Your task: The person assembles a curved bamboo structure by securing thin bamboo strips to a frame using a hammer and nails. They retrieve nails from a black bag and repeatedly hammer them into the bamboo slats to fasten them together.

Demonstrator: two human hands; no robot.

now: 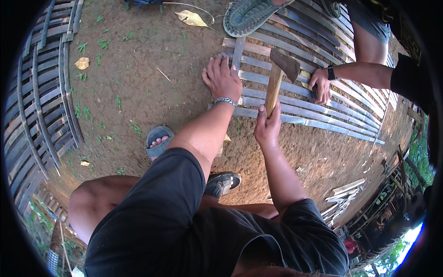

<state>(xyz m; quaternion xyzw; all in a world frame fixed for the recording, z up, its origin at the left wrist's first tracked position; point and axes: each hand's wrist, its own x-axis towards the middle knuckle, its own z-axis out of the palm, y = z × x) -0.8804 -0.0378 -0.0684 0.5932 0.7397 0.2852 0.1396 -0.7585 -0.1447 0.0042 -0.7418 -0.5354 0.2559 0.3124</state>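
Note:
My right hand (268, 123) is closed round the wooden handle of a hatchet (273, 90). Its dark metal head (285, 63) points away from me, over a panel of split bamboo slats (295, 102). At the panel's left end, my left hand (222, 78) lies palm down with fingers stretched forward, its thumb beside a crosswise bamboo strip (238, 51). Whether those fingertips press on wood or soil is hard to see. Right of the hatchet, another person's hand (320, 85), with a dark wristband, rests on the slats near a small dark thing.
A green sandal (247, 18) on another person's foot stands on the panel's far left corner. At the left is a second slatted bamboo panel (44, 101). Split wood pieces (345, 196) lie at the right on bare soil. My sandalled foot (159, 141) is left of my forearm.

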